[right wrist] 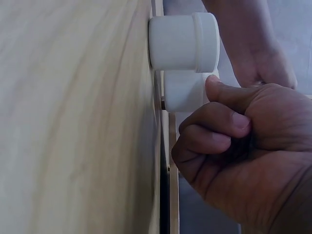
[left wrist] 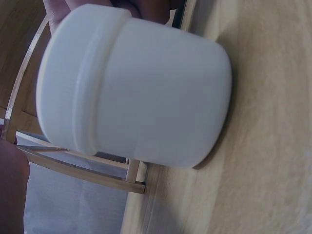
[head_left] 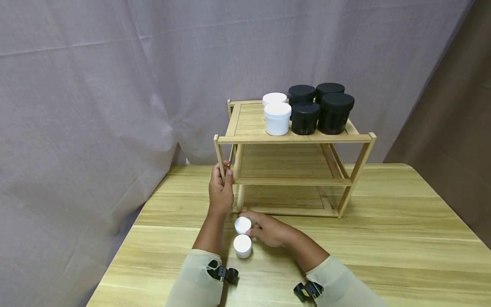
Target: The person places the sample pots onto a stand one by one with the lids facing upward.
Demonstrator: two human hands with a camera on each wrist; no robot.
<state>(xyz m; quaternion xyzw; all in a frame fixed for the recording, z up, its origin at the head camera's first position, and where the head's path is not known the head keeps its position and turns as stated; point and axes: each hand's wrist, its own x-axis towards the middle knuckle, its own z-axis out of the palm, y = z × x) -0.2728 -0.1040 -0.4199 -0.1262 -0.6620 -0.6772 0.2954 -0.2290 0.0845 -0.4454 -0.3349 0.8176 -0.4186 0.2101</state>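
Note:
My left hand [head_left: 221, 194] grips the front left post of a three-tier wooden rack [head_left: 291, 139], thumb on the near side. Lower down, my right hand [head_left: 268, 230] holds the farther of two small white lidded jars [head_left: 243, 224] between thumb and index finger, just before the rack's bottom rail. In the right wrist view the thumb lies at that jar's lid and the other fingers are curled; the far side of the grasp is hidden. The nearer white jar [head_left: 242, 246] stands upright on the table, untouched, and fills much of the left wrist view.
On the rack's top shelf stand two larger white jars [head_left: 278, 119] and several black jars [head_left: 335, 114]. The wooden table [head_left: 402, 238] extends to both sides. A grey curtain [head_left: 115, 106] hangs behind it, and a brown one [head_left: 452, 128] at the right.

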